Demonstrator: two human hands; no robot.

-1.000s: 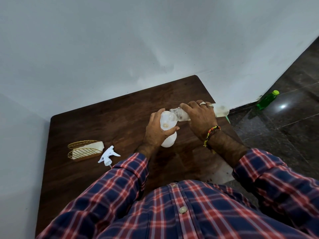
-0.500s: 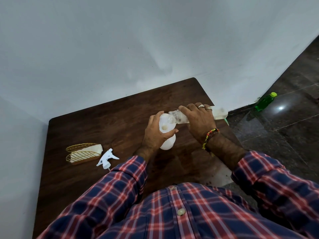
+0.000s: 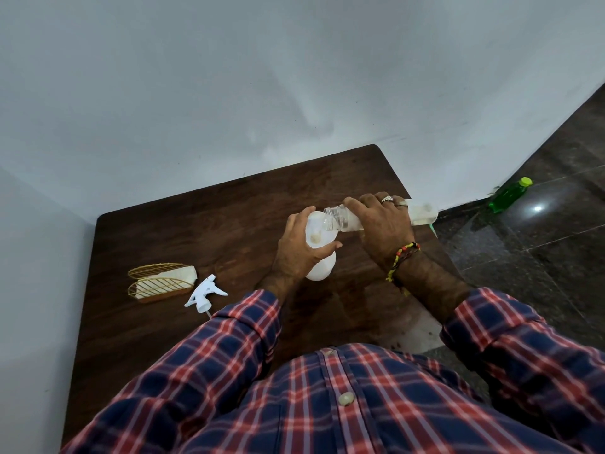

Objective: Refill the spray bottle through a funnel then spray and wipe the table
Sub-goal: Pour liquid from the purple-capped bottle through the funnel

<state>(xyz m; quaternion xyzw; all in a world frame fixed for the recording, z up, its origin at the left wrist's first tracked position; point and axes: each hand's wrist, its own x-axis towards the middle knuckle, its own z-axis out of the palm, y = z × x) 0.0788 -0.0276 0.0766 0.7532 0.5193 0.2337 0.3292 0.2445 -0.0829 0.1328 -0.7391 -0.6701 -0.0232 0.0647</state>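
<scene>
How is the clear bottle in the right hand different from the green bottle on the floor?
The clear bottle is uncapped and tipped over the funnel, gripped by the right hand; the green bottle has its yellow-green cap on and lies untouched on the floor. One is colourless, the other green. Both look like plastic.

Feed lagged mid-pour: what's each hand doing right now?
Left hand: grips the funnel on the spray bottle.
Right hand: holds the tilted clear bottle.
</scene>
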